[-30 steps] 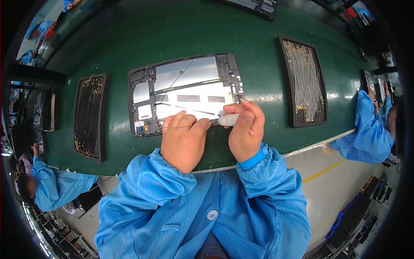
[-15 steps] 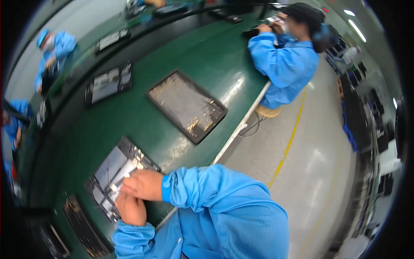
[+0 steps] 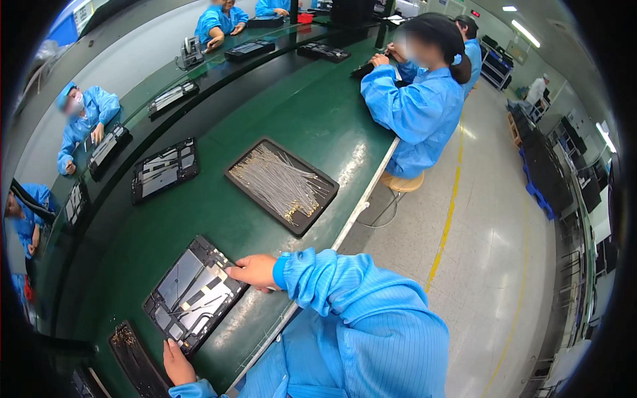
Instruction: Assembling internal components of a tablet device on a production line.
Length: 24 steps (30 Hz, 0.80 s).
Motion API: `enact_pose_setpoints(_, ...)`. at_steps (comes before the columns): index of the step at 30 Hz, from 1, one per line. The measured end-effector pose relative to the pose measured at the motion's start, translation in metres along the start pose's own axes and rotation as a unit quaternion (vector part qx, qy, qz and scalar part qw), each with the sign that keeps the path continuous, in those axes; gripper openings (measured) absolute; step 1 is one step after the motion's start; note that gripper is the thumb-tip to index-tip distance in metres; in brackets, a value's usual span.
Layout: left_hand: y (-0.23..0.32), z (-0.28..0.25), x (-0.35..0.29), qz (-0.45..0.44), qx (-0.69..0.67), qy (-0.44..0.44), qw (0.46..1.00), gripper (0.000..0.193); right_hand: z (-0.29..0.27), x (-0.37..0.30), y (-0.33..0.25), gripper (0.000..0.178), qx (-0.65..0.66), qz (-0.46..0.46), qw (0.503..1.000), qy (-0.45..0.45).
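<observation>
An opened tablet (image 3: pixel 192 278), showing grey panels, pale strips and thin black cables inside its dark frame, lies tilted on the green bench before me. My right hand (image 3: pixel 257 271) grips its right edge, thumb on top and the fingers partly hidden beneath. At the near left corner my left hand (image 3: pixel 177 365) holds the frame, its thumb side along the edge. Beyond the tablet is a black tray (image 3: pixel 300 229) heaped with thin grey cables (image 3: pixel 272 179) that have gold-coloured ends. Close to my left hand, a narrower dark tray (image 3: pixel 123 365) contains thin black cables.
Another opened tablet (image 3: pixel 164 170) rests farther left, with more along the dark conveyor strip (image 3: pixel 225 83). A co-worker in blue (image 3: pixel 424 113) sits on a stool (image 3: pixel 403 182) at the far right. The bench's white edge (image 3: pixel 361 207) runs past my right arm.
My hands, together over the tablet's near part before, have parted to its right edge and near left corner. The view has shifted and sharpened.
</observation>
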<state>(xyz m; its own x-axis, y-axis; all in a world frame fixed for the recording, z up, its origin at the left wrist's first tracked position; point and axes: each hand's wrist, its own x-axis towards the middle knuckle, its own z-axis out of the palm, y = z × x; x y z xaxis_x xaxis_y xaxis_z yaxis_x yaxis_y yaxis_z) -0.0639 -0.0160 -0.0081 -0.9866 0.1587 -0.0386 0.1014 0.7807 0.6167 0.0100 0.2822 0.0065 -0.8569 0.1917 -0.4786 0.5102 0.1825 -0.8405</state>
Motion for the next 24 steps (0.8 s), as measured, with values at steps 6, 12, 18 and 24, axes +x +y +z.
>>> enact_pose_setpoints(6, -0.023, -0.005, 0.007, -0.06, -0.133, -0.007, 0.989, 0.04, 0.014, -0.022, -0.008, 0.058, -0.005, 0.109, 0.947, -0.301)
enact_pose_setpoints(12, -0.037, 0.003, 0.014, 0.004, -0.268, 0.24, 0.933, 0.034, 0.015, -0.043, -0.047, 0.032, 0.228, 0.078, 0.953, -0.184)
enact_pose_setpoints(18, -0.017, -0.008, 0.02, 0.051, 0.122, 0.216, 0.967, 0.022, 0.035, -0.001, -0.141, 0.033, 0.277, -0.085, 0.947, -0.14)
enact_pose_setpoints(24, -0.012, -0.008, 0.023, 0.032, 0.147, 0.225, 0.963, 0.02, 0.099, 0.066, -0.224, 0.033, 0.297, -0.099, 0.935, -0.166)
